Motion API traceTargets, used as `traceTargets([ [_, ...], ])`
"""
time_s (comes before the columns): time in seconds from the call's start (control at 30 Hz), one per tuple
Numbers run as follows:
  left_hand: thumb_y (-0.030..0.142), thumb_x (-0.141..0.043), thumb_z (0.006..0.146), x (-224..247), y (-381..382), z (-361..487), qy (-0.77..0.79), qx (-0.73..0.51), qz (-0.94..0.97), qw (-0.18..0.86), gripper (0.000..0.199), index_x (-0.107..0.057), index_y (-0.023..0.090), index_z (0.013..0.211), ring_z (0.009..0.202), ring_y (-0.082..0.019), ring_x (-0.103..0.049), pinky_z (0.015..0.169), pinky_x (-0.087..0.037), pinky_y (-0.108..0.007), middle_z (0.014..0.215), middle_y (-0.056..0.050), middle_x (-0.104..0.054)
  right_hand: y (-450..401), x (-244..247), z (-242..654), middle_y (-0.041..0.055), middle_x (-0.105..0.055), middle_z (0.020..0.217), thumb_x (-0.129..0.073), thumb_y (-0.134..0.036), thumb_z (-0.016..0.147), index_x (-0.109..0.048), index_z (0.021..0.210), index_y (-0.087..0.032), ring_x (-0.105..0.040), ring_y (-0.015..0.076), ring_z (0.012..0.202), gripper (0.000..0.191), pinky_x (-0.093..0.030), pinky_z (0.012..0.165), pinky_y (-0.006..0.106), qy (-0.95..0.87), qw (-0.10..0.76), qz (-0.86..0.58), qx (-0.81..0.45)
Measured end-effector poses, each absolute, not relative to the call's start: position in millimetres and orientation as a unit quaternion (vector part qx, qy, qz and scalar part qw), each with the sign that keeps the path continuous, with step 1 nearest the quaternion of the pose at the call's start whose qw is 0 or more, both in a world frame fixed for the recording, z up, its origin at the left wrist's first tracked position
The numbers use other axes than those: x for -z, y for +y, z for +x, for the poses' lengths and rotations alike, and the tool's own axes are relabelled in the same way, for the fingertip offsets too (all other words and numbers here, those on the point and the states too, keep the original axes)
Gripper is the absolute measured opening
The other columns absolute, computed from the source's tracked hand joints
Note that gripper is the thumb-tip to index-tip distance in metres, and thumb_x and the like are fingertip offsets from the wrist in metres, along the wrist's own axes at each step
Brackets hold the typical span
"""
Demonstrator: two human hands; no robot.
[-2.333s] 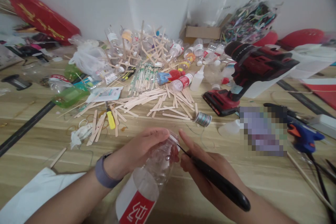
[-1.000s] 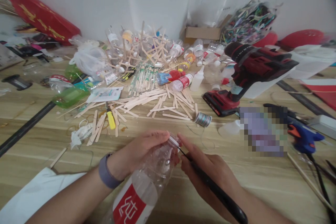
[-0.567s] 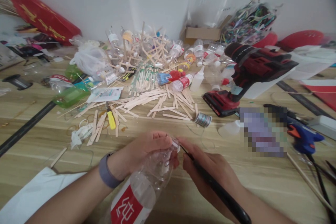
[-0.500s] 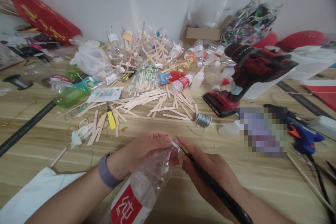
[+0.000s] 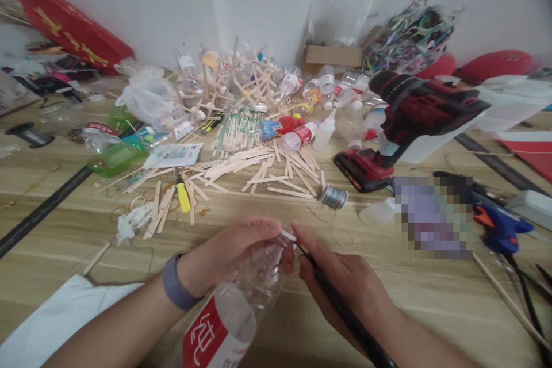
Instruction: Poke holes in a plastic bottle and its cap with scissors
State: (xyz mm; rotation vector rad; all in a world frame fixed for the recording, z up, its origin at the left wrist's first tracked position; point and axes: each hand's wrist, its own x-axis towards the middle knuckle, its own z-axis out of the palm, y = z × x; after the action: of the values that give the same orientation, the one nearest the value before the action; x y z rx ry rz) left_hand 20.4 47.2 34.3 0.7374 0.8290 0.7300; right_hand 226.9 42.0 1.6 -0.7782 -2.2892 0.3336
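Observation:
A clear plastic bottle [image 5: 245, 316] with a red and white label lies tilted, its neck pointing away from me. My left hand [image 5: 235, 247] is wrapped round the upper part of the bottle, thumb near the white ring [image 5: 288, 234] at its neck. In my right hand [image 5: 345, 282] is a long black-handled tool [image 5: 340, 305] with a thin dark tip, which meets the neck by the ring. I cannot make out the tool's exact kind. The right fingers are closed about it, the index finger stretched toward the bottle's neck.
Wooden sticks [image 5: 241, 164], a yellow-handled screwdriver [image 5: 183, 195] and a thread spool [image 5: 334, 196] lie ahead of my hands. A red and black cordless drill [image 5: 388, 144] stands to the right, with a blue glue gun [image 5: 502, 230] beyond it. A white cloth [image 5: 64, 319] is at lower left.
The black-handled tool and my right hand have shifted slightly, the handle's rear end moving left and down. The bottle has turned a little in my left hand.

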Motion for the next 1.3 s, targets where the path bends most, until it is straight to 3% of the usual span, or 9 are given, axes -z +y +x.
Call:
traceTargets([
  [0.13, 0.055, -0.072, 0.075, -32, 48, 21, 0.364, -0.351, 0.346, 0.790, 0.043, -0.072, 0.013, 0.075, 0.063, -0.014, -0.058, 0.062, -0.043, -0.026, 0.068, -0.005, -0.068, 44, -7, 226, 0.0022, -0.074, 0.091, -0.036, -0.008, 0.096, -0.027, 0.154, -0.020, -0.069, 0.0125, 0.063, 0.059, -0.056, 0.059, 0.018, -0.888, 0.335, -0.295, -0.113],
  [0.23, 0.056, -0.076, 0.071, -31, 49, 19, 0.364, -0.342, 0.353, 0.791, 0.044, -0.072, 0.014, 0.084, 0.065, -0.015, -0.060, 0.063, -0.043, -0.026, 0.073, -0.004, -0.069, 47, -18, 225, -0.0003, -0.070, 0.077, -0.033, -0.004, 0.092, -0.021, 0.155, -0.019, -0.064, 0.0124, 0.052, 0.065, -0.053, 0.052, 0.018, -0.902, 0.307, -0.279, -0.114],
  [0.37, 0.050, -0.076, 0.075, -32, 50, 16, 0.402, -0.326, 0.365, 0.774, 0.038, -0.071, 0.013, 0.082, 0.065, -0.013, -0.058, 0.064, -0.042, -0.025, 0.075, -0.004, -0.070, 49, -27, 225, -0.0034, -0.061, 0.065, -0.030, -0.001, 0.089, -0.017, 0.155, -0.020, -0.060, 0.0129, 0.049, 0.070, -0.047, 0.045, 0.017, -0.916, 0.288, -0.258, -0.105],
  [0.5, 0.043, -0.068, 0.082, -35, 48, 16, 0.415, -0.318, 0.384, 0.761, 0.029, -0.072, 0.015, 0.081, 0.068, -0.013, -0.057, 0.066, -0.042, -0.025, 0.074, -0.001, -0.069, 48, -21, 226, -0.0037, -0.060, 0.066, -0.030, -0.003, 0.092, -0.022, 0.153, -0.020, -0.058, 0.0121, 0.048, 0.064, -0.046, 0.046, 0.018, -0.911, 0.292, -0.261, -0.125],
  [0.7, 0.055, -0.065, 0.084, -38, 49, 15, 0.409, -0.297, 0.421, 0.753, 0.042, -0.070, 0.013, 0.078, 0.061, -0.013, -0.054, 0.060, -0.041, -0.026, 0.072, -0.004, -0.067, 45, -11, 228, -0.0003, -0.070, 0.082, -0.037, -0.009, 0.097, -0.037, 0.147, -0.021, -0.066, 0.0106, 0.060, 0.052, -0.051, 0.058, 0.017, -0.890, 0.308, -0.287, -0.175],
  [0.87, 0.055, -0.065, 0.083, -36, 49, 14, 0.365, -0.335, 0.400, 0.771, 0.044, -0.069, 0.012, 0.074, 0.062, -0.015, -0.057, 0.061, -0.041, -0.027, 0.069, -0.006, -0.068, 44, -14, 228, -0.0053, -0.066, 0.070, -0.039, -0.011, 0.099, -0.035, 0.147, -0.019, -0.057, 0.0077, 0.045, 0.049, -0.043, 0.048, 0.015, -0.878, 0.318, -0.297, -0.198],
  [1.03, 0.054, -0.074, 0.076, -33, 47, 17, 0.368, -0.354, 0.331, 0.793, 0.042, -0.071, 0.013, 0.076, 0.063, -0.015, -0.060, 0.063, -0.044, -0.026, 0.069, -0.004, -0.068, 44, -13, 226, -0.0052, -0.066, 0.070, -0.036, -0.012, 0.099, -0.035, 0.147, -0.020, -0.057, 0.0082, 0.044, 0.048, -0.046, 0.049, 0.016, -0.877, 0.316, -0.304, -0.197],
  [1.3, 0.055, -0.069, 0.079, -36, 48, 19, 0.356, -0.348, 0.353, 0.792, 0.045, -0.070, 0.012, 0.071, 0.061, -0.015, -0.058, 0.061, -0.043, -0.027, 0.067, -0.005, -0.067, 42, -10, 226, -0.0046, -0.066, 0.069, -0.037, -0.015, 0.099, -0.039, 0.145, -0.018, -0.057, 0.0086, 0.045, 0.046, -0.047, 0.050, 0.016, -0.876, 0.316, -0.322, -0.170],
])
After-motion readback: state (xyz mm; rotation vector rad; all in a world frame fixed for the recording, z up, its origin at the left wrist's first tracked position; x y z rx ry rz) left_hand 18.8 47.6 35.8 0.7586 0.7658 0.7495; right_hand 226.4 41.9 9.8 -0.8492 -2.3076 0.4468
